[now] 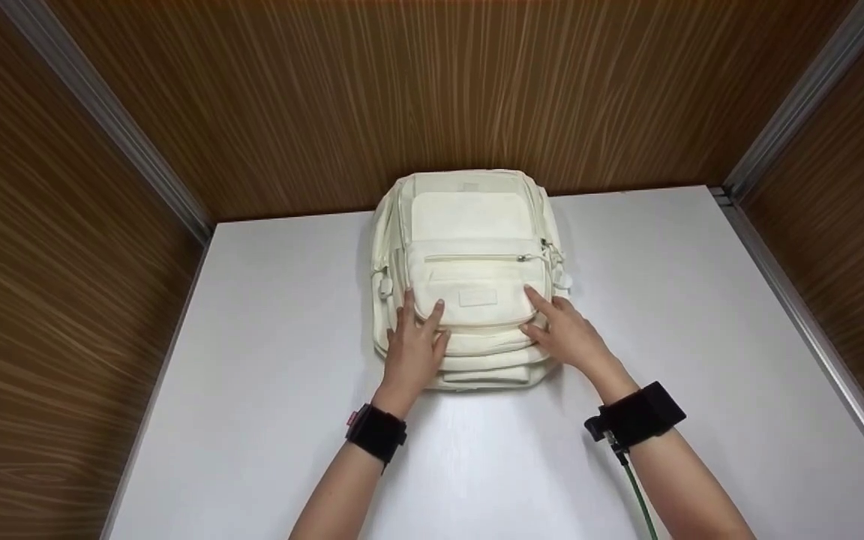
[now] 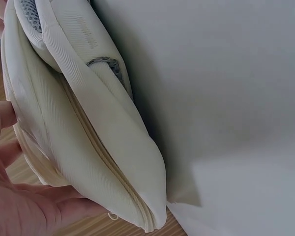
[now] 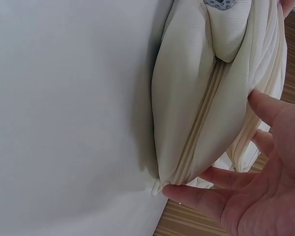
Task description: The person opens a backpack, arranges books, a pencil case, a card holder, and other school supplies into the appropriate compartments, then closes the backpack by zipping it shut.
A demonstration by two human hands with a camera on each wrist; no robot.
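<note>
A cream backpack [image 1: 471, 217] lies on the white table with its front face up, a small label patch [image 1: 478, 298] on its lower front pocket. My left hand [image 1: 415, 352] touches the bag's lower left, fingers spread over the front pocket and side. On the lower right, my right hand [image 1: 571, 334] rests with fingertips on the pocket's edge. Both wrist views look along the bag's side, where a long zipper [image 2: 101, 145] runs closed and the fingers [image 3: 201, 196] lie against the fabric.
The white table [image 1: 274, 322] extends on both sides of the bag. Wood-grain panels [image 1: 439, 90] stand behind and at both sides, joined by metal corner strips [image 1: 113, 120]. Black bands sit on both wrists, and a green cable [image 1: 640, 495] trails from the right one.
</note>
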